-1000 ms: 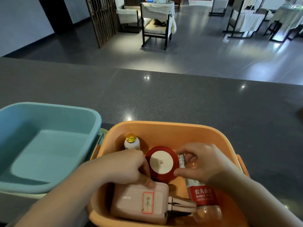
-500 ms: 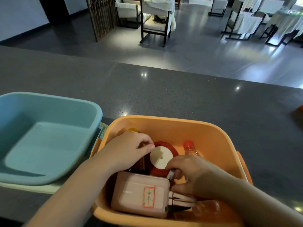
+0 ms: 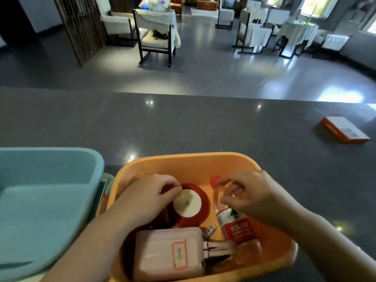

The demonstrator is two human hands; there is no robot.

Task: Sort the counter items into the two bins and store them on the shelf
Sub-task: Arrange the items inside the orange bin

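I record 2 bins side by side on the worktop (image 3: pixel 183 127): the left bin (image 3: pixel 40 200) and the right bin (image 3: pixel 183 161), nearly touching. In the right bin, a tape roll (image 3: pixel 193 204) sits centrally, a bottle (image 3: pixel 236 224) lies to its right, a case (image 3: pixel 168 253) nearest me. A box (image 3: pixel 343 132) lies far right on the worktop.
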